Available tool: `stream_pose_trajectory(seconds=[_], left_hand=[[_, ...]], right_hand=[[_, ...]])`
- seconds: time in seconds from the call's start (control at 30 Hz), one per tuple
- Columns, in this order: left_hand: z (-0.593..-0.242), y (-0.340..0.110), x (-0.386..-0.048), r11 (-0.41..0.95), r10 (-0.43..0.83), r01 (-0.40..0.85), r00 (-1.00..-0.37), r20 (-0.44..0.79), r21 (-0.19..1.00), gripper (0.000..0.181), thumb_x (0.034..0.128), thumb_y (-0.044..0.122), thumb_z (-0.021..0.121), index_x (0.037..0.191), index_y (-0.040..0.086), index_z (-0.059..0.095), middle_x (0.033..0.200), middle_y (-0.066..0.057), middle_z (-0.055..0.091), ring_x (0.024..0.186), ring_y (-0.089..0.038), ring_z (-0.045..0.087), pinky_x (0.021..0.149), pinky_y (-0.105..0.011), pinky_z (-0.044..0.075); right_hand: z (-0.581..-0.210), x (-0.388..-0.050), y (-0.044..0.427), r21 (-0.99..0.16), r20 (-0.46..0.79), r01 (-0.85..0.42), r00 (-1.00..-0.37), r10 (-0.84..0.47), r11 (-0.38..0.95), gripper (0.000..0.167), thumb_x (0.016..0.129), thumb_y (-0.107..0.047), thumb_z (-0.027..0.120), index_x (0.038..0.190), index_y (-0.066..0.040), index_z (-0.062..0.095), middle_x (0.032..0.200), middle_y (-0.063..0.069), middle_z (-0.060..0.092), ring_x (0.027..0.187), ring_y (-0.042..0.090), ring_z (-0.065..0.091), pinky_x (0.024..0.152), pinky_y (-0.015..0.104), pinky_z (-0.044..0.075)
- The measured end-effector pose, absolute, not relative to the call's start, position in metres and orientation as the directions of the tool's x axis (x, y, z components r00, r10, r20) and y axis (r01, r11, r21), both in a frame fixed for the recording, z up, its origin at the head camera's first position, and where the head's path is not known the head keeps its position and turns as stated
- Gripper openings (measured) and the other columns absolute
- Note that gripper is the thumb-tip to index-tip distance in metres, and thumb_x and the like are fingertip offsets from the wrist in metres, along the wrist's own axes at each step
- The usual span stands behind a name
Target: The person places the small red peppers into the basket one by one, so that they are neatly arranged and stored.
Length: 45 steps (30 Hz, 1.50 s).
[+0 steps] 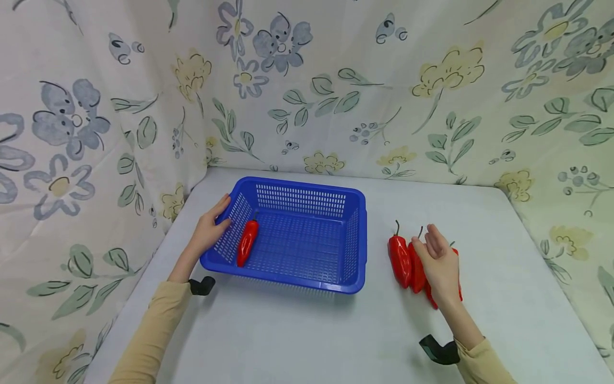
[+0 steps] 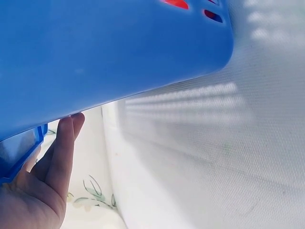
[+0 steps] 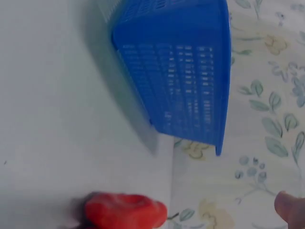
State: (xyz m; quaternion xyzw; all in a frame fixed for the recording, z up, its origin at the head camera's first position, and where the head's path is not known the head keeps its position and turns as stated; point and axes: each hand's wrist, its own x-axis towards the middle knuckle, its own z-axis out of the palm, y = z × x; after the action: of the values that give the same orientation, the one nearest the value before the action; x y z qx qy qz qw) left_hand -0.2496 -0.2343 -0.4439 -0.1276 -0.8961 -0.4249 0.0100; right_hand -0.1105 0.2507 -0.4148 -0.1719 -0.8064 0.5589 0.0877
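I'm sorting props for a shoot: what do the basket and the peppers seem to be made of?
Basket: most likely moulded plastic with a smooth, slight sheen; its even blue and regular slotted walls suggest it.
Peppers: smooth, glossy red surfaces with bright highlights; they could be real or plastic imitations, and the look leaves that open.
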Motion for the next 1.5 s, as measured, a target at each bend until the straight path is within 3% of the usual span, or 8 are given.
stream_pose_trajectory(seconds=[0.27,0.43,0.6,0.73,0.83,0.93,1.17,1.5], left_hand=[[-0.445,-0.235,-0.249,0.602,0.216,0.233,-0.968,0.125,0.764,0.06,0.0909,0.001,0.05,0.147,0.004,0.03,0.158,-0.01,0.021,0.144,-0.036,0.02,0.115,-0.055,0.021],[-0.446,-0.235,-0.249,0.603,0.214,0.233,-0.969,0.126,0.763,0.06,0.091,0.001,0.05,0.147,0.004,0.03,0.157,-0.011,0.022,0.144,-0.036,0.02,0.115,-0.055,0.021],[-0.445,-0.235,-0.249,0.603,0.216,0.234,-0.968,0.126,0.762,0.06,0.0911,0.001,0.05,0.147,0.004,0.03,0.158,-0.011,0.021,0.144,-0.036,0.021,0.115,-0.055,0.021],[-0.445,-0.234,-0.249,0.605,0.217,0.231,-0.969,0.121,0.762,0.06,0.0911,0.002,0.05,0.147,0.004,0.03,0.158,-0.011,0.021,0.144,-0.036,0.021,0.115,-0.055,0.021],[-0.445,-0.234,-0.249,0.603,0.217,0.231,-0.969,0.121,0.764,0.06,0.0912,0.001,0.05,0.147,0.004,0.03,0.158,-0.011,0.021,0.144,-0.036,0.021,0.115,-0.055,0.022],[-0.447,-0.235,-0.249,0.599,0.219,0.234,-0.968,0.124,0.766,0.06,0.0913,0.001,0.05,0.148,0.005,0.03,0.158,-0.01,0.021,0.144,-0.036,0.021,0.114,-0.055,0.022],[-0.447,-0.236,-0.25,0.597,0.219,0.237,-0.967,0.128,0.767,0.06,0.0917,0.002,0.05,0.148,0.006,0.03,0.158,-0.009,0.021,0.144,-0.037,0.021,0.114,-0.056,0.022],[-0.447,-0.236,-0.251,0.592,0.22,0.234,-0.967,0.124,0.771,0.059,0.0916,0.001,0.05,0.148,0.006,0.03,0.158,-0.009,0.022,0.144,-0.037,0.021,0.114,-0.056,0.023]], right_hand=[[-0.422,-0.104,0.276,-0.903,-0.059,0.247,-0.883,0.466,0.353,0.066,0.095,-0.038,0.051,0.152,-0.018,0.023,0.155,0.006,0.03,0.14,0.026,0.034,0.098,0.022,0.037],[-0.431,-0.1,0.293,-0.881,-0.075,0.3,-0.853,0.517,0.366,0.066,0.095,-0.041,0.049,0.152,-0.019,0.023,0.155,0.008,0.029,0.14,0.029,0.033,0.102,0.032,0.036],[-0.47,-0.105,0.327,-0.863,-0.091,0.345,-0.825,0.558,0.369,0.072,0.09,-0.054,0.049,0.151,-0.028,0.022,0.156,0.005,0.027,0.141,0.028,0.033,0.101,0.024,0.037],[-0.483,-0.106,0.339,-0.859,-0.117,0.371,-0.812,0.572,0.351,0.072,0.09,-0.054,0.049,0.152,-0.028,0.02,0.157,0.004,0.024,0.142,0.028,0.031,0.105,0.027,0.036],[-0.503,-0.11,0.353,-0.853,-0.111,0.381,-0.801,0.588,0.358,0.072,0.091,-0.053,0.049,0.152,-0.028,0.021,0.157,0.003,0.026,0.142,0.029,0.031,0.108,0.041,0.035],[-0.529,-0.114,0.371,-0.827,-0.086,0.387,-0.804,0.588,0.409,0.075,0.088,-0.06,0.048,0.151,-0.029,0.021,0.156,0.002,0.028,0.141,0.029,0.034,0.105,0.037,0.035],[-0.489,-0.096,0.346,-0.805,-0.194,0.442,-0.827,0.528,0.396,0.082,0.091,-0.055,0.047,0.152,-0.01,0.017,0.155,0.02,0.024,0.14,0.04,0.029,0.105,0.044,0.034],[-0.478,-0.091,0.338,-0.758,-0.284,0.5,-0.831,0.478,0.419,0.078,0.095,-0.048,0.045,0.152,-0.007,0.013,0.153,0.025,0.022,0.139,0.043,0.029,0.103,0.048,0.034]])
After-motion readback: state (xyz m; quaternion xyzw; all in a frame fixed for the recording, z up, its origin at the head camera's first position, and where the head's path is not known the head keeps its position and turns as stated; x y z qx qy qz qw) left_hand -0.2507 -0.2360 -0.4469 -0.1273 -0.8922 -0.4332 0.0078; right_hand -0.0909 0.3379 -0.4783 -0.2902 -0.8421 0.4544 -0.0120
